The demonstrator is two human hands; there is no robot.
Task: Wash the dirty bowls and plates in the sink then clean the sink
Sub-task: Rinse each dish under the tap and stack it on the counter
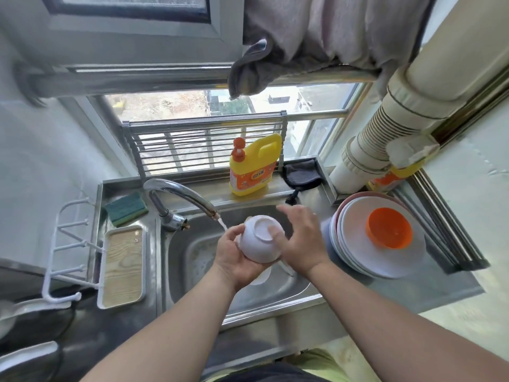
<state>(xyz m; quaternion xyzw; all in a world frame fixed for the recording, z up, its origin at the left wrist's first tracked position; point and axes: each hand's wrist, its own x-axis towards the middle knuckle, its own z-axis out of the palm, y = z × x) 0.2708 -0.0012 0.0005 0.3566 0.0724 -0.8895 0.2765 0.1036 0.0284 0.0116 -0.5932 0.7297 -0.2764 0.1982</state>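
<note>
A white bowl (257, 238) is held upside down over the steel sink (192, 260), its base toward me. My left hand (234, 257) grips it from below and the left. My right hand (298, 241) rests on its right side, thumb pressed on the base. Water runs from the faucet (179, 197) onto the bowl's left rim. Another white dish (260, 277) shows partly under my hands. On the right counter a stack of white and pink plates (355, 244) carries an orange bowl (389, 227).
A yellow detergent bottle (252, 166) and a dark cloth (301, 175) stand on the ledge behind the sink. A green sponge (126, 208) and a wood-lined tray (122, 268) lie to the left, beside a white wire rack (68, 244). A white pipe (385, 133) rises at the right.
</note>
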